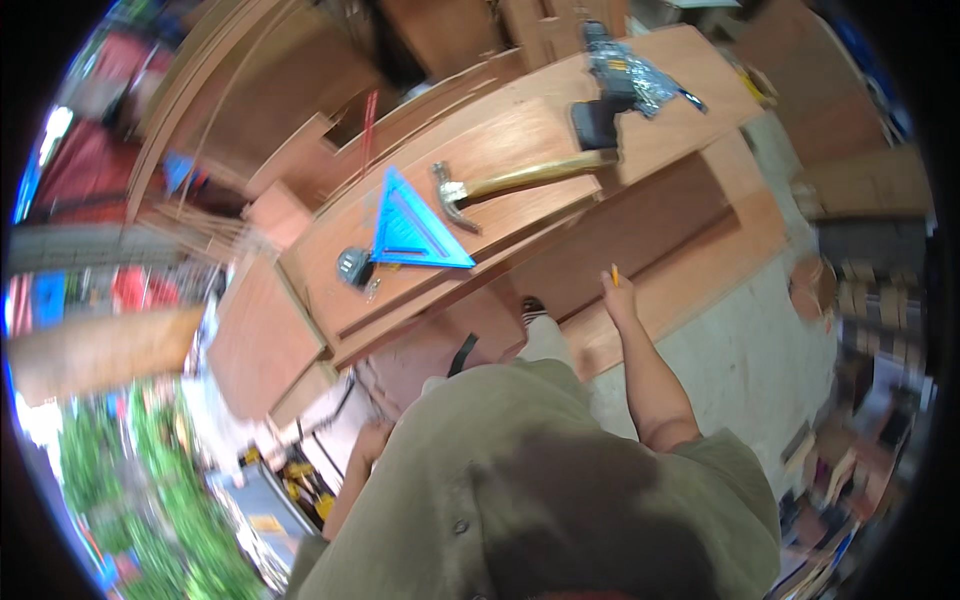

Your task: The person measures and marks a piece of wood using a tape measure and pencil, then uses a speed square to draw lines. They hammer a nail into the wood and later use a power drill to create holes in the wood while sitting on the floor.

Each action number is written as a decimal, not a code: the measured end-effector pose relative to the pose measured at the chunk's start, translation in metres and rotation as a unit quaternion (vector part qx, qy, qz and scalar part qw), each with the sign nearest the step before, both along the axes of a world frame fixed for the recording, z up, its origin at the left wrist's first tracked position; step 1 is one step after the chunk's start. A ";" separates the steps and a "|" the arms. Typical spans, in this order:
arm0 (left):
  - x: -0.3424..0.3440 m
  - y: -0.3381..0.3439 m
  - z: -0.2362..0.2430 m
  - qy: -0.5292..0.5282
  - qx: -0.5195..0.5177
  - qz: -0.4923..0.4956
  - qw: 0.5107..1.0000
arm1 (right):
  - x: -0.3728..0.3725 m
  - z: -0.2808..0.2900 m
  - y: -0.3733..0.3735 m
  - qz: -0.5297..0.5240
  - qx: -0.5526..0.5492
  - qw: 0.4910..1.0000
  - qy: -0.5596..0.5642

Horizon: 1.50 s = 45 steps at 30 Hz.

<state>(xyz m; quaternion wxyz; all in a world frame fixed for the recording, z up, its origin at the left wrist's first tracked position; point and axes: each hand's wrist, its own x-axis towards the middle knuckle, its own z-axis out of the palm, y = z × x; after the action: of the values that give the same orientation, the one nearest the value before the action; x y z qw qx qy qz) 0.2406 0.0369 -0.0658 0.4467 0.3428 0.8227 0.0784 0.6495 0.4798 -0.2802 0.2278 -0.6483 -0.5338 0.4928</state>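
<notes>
My right hand (pixel 621 298) is closed around a yellow pencil (pixel 615 271), its tip pointing up, over the near wooden board of the workpiece. Low beside my body is my left hand (pixel 371 441), its fingers blurred and partly hidden by my shirt. On the wooden top (pixel 515 135) lie a blue triangular square (pixel 415 228) and a claw hammer (pixel 530 177) with a wooden handle. A tape measure (pixel 354 267) touches the square's left side. Farther right rests a power drill (pixel 620 75), partly wrapped in clear plastic.
Behind the bench, wooden frames and panels (pixel 290 80) lean together. A grey box with yellow-handled tools (pixel 300 490) stands low on the left. My foot (pixel 534 308) shows beside a recessed brown panel (pixel 640 235). Stacked wood pieces (pixel 850 470) lie at the right.
</notes>
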 end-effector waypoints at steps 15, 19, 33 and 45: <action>0.192 -0.111 -0.136 0.033 0.027 0.376 0.926 | 0.051 0.040 0.005 0.482 -0.104 0.794 -0.355; 0.294 -0.180 -0.181 0.052 -0.022 0.362 0.930 | -0.086 0.165 -0.008 0.612 0.210 0.743 -0.171; 0.492 -0.140 -0.158 -0.084 -0.064 0.730 0.675 | -0.441 0.289 -0.085 0.622 0.365 0.625 -0.299; 0.225 -0.073 -0.050 0.062 0.129 0.756 0.638 | -0.463 0.347 -0.067 0.525 0.229 0.801 0.172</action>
<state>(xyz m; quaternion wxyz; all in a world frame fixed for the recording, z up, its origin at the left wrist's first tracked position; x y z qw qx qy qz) 0.4655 -0.0364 -0.1163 0.1307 -0.3411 0.8022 0.4724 0.1863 0.4123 0.0663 0.1646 -0.1019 -0.8419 0.5037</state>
